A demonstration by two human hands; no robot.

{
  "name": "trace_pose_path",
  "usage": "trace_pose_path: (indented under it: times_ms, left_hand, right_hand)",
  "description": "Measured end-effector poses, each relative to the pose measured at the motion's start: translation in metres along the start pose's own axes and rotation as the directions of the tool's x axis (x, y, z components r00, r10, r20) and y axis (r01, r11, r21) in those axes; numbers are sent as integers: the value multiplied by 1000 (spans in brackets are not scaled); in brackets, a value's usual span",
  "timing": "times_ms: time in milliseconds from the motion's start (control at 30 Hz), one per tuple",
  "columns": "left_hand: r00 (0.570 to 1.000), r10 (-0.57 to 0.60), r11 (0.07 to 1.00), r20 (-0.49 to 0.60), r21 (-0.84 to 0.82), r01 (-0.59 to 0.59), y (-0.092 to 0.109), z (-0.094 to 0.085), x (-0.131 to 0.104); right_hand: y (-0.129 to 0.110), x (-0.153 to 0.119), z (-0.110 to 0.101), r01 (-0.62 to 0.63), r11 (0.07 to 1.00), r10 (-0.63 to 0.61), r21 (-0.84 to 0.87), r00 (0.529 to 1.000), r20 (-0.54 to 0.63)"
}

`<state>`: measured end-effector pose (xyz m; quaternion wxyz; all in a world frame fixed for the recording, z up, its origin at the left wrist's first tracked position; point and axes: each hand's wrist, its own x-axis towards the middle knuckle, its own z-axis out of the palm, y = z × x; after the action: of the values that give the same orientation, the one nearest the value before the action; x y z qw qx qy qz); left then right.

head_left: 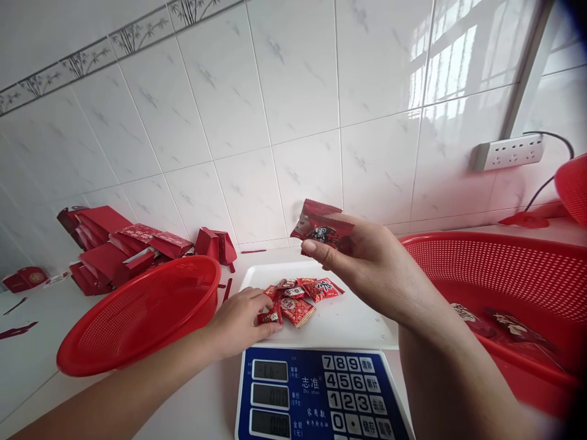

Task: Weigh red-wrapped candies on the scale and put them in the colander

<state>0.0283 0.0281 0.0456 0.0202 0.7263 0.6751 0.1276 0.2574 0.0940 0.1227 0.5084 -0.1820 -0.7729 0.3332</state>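
Note:
Several red candy packets (298, 310) lie in a small pile on the white pan (353, 324) of a weighing scale. My left hand (243, 321) rests at the left side of the pile, with its fingers curled on a small red packet (270, 315). Raised above the back right of the pan, my right hand (367, 263) pinches dark red candy packets (321, 229) between thumb and fingers. The blue keypad panel (316, 391) of the scale faces me, below both hands.
A red basket (137, 318) stands to the left, with red paper boxes (114, 244) behind it. At the right a larger red basket (499, 275) holds packets (518, 327). A power strip (511, 153) is on the tiled wall.

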Motion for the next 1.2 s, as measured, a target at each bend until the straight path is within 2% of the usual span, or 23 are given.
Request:
trace_pose_path:
  times_ms: [133,333,500,600,667,733,800,867,1000,1200]
  left_hand:
    - [1000,6,1000,-11,-30,-7,0,0,-6]
    - [976,130,988,-174,-60,-142,13,-7,1]
    - [958,263,964,-112,0,-264,31,-8,21]
    - [956,280,959,-86,-22,-283,33,-6,33]
    - [962,251,962,-106,-84,-260,31,-6,39]
    - [982,164,972,-95,-152,-177,26,-8,45]
    - [997,70,979,-42,-191,-76,21,-11,49]
    - [999,29,979,19,-202,-25,16,-13,52]
    - [997,42,981,58,-192,-30,8,-9,55]
    - [997,69,990,-30,-123,-72,5,-2,57]
  right_hand:
    - [1,-1,1,7,1000,-7,-27,1000,-7]
    - [0,-1,3,13,999,-14,-50,1000,-12]
    - [0,-1,3,9,998,-8,-57,1000,22]
    - [0,-1,4,16,998,-14,-66,1000,25]
    - [-1,-1,4,15,996,-13,-84,1000,19]
    - [-1,-1,4,16,995,-15,-99,1000,12]
    - [-2,-1,4,22,995,-22,-98,1000,1]
    - [-2,-1,3,22,995,-22,-93,1000,-4]
    - [-1,-1,3,16,995,-17,-100,1000,-11]
    - [-3,-1,3,19,994,-19,-108,1000,1]
